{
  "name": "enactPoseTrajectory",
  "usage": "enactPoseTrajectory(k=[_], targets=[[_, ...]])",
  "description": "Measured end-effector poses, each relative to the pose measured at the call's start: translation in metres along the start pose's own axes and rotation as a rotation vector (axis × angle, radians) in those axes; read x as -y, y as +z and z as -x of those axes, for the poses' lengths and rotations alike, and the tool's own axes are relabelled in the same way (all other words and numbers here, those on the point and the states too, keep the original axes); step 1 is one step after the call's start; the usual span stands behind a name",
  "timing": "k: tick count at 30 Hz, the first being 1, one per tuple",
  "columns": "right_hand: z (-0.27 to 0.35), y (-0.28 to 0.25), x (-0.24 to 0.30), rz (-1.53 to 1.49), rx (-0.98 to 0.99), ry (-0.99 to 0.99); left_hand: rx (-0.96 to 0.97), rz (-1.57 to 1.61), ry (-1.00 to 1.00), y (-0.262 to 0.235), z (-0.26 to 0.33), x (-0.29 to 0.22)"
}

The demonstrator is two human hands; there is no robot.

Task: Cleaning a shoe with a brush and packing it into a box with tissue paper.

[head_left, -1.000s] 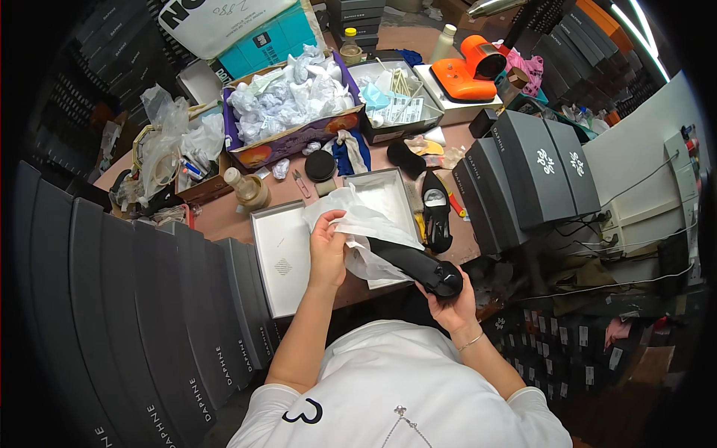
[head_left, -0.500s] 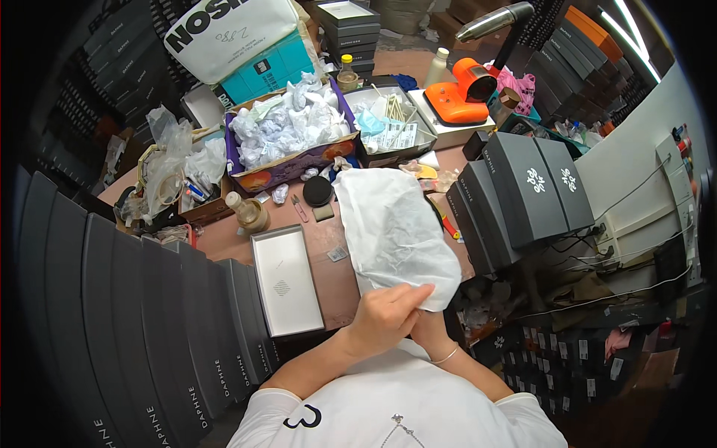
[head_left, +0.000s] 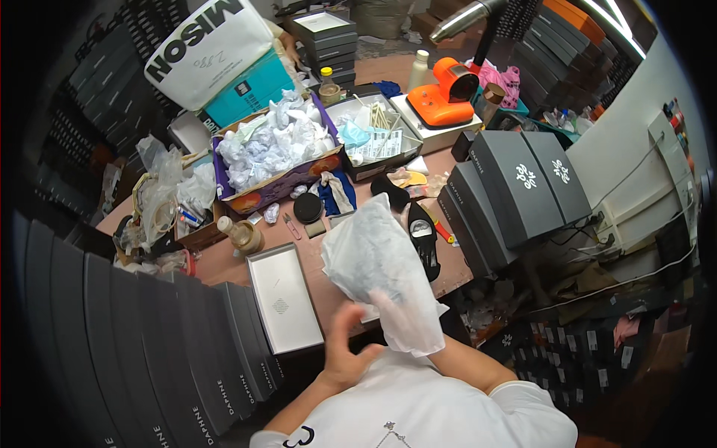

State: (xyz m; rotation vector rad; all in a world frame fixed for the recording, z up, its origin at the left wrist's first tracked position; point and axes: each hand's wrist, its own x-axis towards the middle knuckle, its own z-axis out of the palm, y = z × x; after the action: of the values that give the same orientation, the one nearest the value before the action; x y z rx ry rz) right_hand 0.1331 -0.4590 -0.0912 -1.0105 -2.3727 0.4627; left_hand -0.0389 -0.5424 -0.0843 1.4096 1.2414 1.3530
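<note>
A thin white cloth-like bag point(head_left: 370, 257) hangs over my right hand point(head_left: 399, 313), which shows faintly through the material. Whether that hand is inside the bag or behind it, I cannot make out, and its fingers are hidden. Just left of the bag's lower part, my left hand point(head_left: 347, 355) is open, thumb and fingers spread, slightly blurred and holding nothing. A black shoe point(head_left: 423, 240) lies on the table beside the bag's right edge. To the left of the bag is an open shallow box point(head_left: 284, 299), white inside with a dark rim.
Stacked dark shoe boxes line the left point(head_left: 149, 336) and right point(head_left: 515, 179). A purple carton point(head_left: 280, 179) holds crumpled white paper. Near it are a round black container point(head_left: 308, 207), pink snips point(head_left: 291, 226), a glass bottle point(head_left: 243, 235) and an orange device point(head_left: 448, 93).
My left hand has let go of the bag's near edge and moved left, opening. The bag has shifted toward me, draping over my right hand. The black shoe has come into view.
</note>
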Motion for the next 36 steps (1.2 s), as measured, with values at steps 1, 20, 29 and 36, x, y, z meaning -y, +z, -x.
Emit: enactPoseTrajectory(k=[1, 20, 29, 36], targets=[[-0.016, -0.002, 0.017, -0.103, 0.091, 0.046, -0.134, 0.515, -0.258, -0.011, 0.0, 0.009], [0.06, -0.046, -0.069, -1.137, -0.63, 0.846, 0.404, -0.512, -0.039, 0.041, -0.095, 0.108], [0.083, -0.049, -0.082, -1.063, -0.64, 0.837, 0.359, -0.399, -0.075, -0.011, -0.16, 0.133], [0.039, -0.052, -0.084, -1.113, -0.617, 0.782, -0.298, -0.836, -0.312, -0.158, -0.072, 0.11]])
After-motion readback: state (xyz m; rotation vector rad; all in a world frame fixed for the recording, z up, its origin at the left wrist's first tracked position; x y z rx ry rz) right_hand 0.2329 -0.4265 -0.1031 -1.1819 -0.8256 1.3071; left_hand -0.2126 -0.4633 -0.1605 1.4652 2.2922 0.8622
